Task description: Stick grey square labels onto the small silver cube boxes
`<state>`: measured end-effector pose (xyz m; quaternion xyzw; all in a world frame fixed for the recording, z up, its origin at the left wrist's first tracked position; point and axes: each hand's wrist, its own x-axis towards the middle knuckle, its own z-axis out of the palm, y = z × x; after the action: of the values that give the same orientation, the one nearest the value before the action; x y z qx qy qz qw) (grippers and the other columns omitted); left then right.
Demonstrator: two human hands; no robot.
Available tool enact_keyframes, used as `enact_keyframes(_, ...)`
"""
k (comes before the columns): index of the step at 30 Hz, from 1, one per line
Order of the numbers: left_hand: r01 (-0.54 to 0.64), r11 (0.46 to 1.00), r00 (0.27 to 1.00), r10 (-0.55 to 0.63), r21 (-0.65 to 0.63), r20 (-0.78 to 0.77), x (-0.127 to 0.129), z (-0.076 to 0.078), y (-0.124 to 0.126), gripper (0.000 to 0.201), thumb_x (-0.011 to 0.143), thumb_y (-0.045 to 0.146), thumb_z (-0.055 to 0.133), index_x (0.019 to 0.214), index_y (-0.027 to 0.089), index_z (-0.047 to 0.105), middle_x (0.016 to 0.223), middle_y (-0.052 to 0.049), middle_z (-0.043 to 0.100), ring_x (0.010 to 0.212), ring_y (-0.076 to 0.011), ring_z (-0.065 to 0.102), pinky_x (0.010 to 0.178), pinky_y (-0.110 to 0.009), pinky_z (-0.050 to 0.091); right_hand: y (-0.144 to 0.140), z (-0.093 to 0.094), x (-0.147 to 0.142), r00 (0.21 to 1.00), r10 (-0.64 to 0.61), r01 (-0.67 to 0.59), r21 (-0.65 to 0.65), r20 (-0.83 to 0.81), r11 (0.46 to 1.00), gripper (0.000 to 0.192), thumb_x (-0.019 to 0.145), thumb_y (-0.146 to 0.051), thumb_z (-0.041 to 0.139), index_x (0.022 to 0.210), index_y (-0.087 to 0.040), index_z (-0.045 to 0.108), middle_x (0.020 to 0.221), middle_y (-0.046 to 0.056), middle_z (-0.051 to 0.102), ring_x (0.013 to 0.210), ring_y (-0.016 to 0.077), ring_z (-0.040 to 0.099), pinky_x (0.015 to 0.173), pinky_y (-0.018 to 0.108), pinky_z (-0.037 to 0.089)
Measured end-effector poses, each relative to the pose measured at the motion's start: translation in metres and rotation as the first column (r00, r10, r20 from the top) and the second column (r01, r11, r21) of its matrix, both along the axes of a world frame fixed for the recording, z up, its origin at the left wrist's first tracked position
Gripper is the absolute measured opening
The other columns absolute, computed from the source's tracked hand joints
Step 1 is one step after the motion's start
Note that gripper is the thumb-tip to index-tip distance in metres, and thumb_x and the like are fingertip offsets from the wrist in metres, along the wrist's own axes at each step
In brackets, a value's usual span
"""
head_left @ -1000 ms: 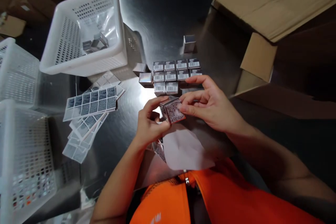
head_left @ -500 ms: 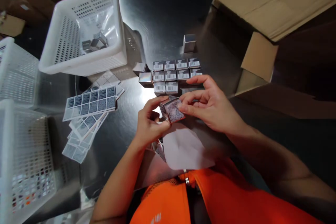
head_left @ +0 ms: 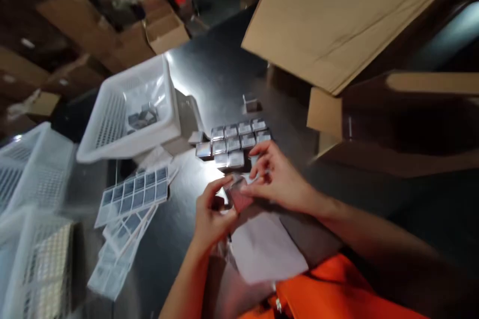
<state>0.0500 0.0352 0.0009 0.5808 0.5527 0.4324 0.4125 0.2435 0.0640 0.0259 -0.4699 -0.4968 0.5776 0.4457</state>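
A small silvery box [head_left: 239,197] is gripped at its edges between the thumb and fingers of my left hand [head_left: 212,214], above the metal table. My right hand [head_left: 280,177] is on its right side, with the thumb against the box's face and the other fingers apart, partly bent. Motion blur hides the print on that face. Just beyond my hands stand several similar silvery boxes [head_left: 232,143] in close rows. Below the held box lies a sheet of white paper [head_left: 264,246] near my body. Sheets of square dark labels [head_left: 132,192] overlap on the left.
A white perforated basket [head_left: 130,148] with silvery boxes and clear plastic inside stands at the back left. More white baskets [head_left: 56,164] line the left edge. A large cardboard carton [head_left: 322,25] takes up the right back. One lone silvery box [head_left: 250,103] stands beyond the rows.
The camera view has tilted up, so the table and objects appear lower. My right thumb has moved farther onto the face of the box, which my left hand still holds.
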Motion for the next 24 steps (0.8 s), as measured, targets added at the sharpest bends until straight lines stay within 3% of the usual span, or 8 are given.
enact_keyframes(4,-0.021,0.996,0.994,0.03,-0.083,0.109,0.005,-0.003,-0.006,0.044,0.057,0.031,0.084,0.1,0.024,0.077,0.099,-0.005,0.077,0.058,-0.013,0.06,0.046,-0.021,0.042,0.01,0.006,0.015,0.951,0.302,-0.306,-0.07,-0.068,0.949,0.083,0.053,-0.028,0.094,0.125,-0.024,0.051,0.113,0.004,0.063,0.088,0.015,0.067,0.057,0.019,0.052)
enact_keyframes(7,0.017,0.994,0.985,0.002,-0.109,0.17,0.007,-0.006,-0.008,0.051,0.058,0.039,0.086,0.105,0.024,0.077,0.103,-0.008,0.078,0.063,-0.0164,0.063,0.052,-0.025,0.048,0.011,0.013,0.022,0.918,0.392,-0.391,-0.04,0.049,0.92,0.092,0.055,-0.031,0.096,0.136,-0.025,0.052,0.107,0.002,0.068,0.091,0.0149,0.065,0.06,0.017,0.049)
enact_keyframes(12,0.089,0.992,0.995,-0.092,-0.091,-0.027,0.003,0.002,-0.01,0.081,0.062,0.05,0.086,0.135,0.024,0.065,0.096,-0.008,0.077,0.041,-0.0041,0.037,0.039,-0.019,0.03,-0.015,0.031,0.045,0.943,0.293,-0.305,0.057,0.16,0.951,0.082,0.054,-0.029,0.096,0.13,-0.022,0.066,0.099,0.001,0.067,0.086,0.0122,0.062,0.072,0.02,0.051)
enact_keyframes(18,0.156,0.985,0.972,-0.166,-0.073,-0.164,-0.011,0.008,-0.004,0.09,0.067,0.06,0.082,0.146,0.026,0.055,0.097,-0.006,0.078,0.043,-0.0067,0.039,0.041,-0.021,0.035,-0.049,0.072,0.15,0.971,-0.081,0.051,0.139,0.226,0.989,0.052,0.064,-0.03,0.079,0.114,-0.017,0.075,0.097,0.003,0.069,0.085,0.0153,0.064,0.072,0.025,0.053)
enact_keyframes(20,0.154,0.981,0.973,-0.171,-0.114,-0.158,-0.013,0.009,-0.003,0.095,0.064,0.064,0.083,0.146,0.024,0.055,0.096,-0.007,0.078,0.043,-0.008,0.043,0.04,-0.023,0.039,-0.051,0.078,0.189,0.864,-0.329,0.233,0.276,0.381,0.932,0.045,0.067,-0.032,0.075,0.11,-0.018,0.076,0.095,0.004,0.069,0.085,0.0169,0.065,0.075,0.028,0.055)
enact_keyframes(21,0.153,0.98,0.973,-0.173,-0.127,-0.156,-0.014,0.009,-0.002,0.097,0.063,0.065,0.083,0.145,0.024,0.055,0.096,-0.007,0.078,0.042,-0.0084,0.044,0.038,-0.023,0.039,-0.049,0.079,0.206,0.746,-0.449,0.28,0.38,0.491,0.881,0.044,0.068,-0.03,0.075,0.111,-0.018,0.076,0.097,0.005,0.069,0.085,0.0178,0.065,0.077,0.03,0.055)
enact_keyframes(23,0.149,0.979,0.972,-0.171,-0.14,-0.162,-0.015,0.01,-0.001,0.097,0.061,0.066,0.083,0.144,0.023,0.057,0.095,-0.007,0.078,0.04,-0.0083,0.043,0.037,-0.024,0.039,-0.044,0.078,0.232,0.416,-0.589,0.22,0.552,0.693,0.805,0.044,0.072,-0.021,0.072,0.116,-0.017,0.076,0.105,0.009,0.067,0.091,0.0215,0.065,0.083,0.034,0.055)
enact_keyframes(24,0.146,0.979,0.971,-0.169,-0.14,-0.167,-0.014,0.01,-0.001,0.097,0.06,0.067,0.084,0.142,0.023,0.058,0.095,-0.007,0.078,0.041,-0.0083,0.042,0.037,-0.024,0.039,-0.042,0.077,0.24,0.25,-0.584,0.142,0.568,0.772,0.811,0.044,0.075,-0.016,0.069,0.119,-0.016,0.075,0.11,0.012,0.066,0.097,0.0242,0.064,0.087,0.036,0.054)
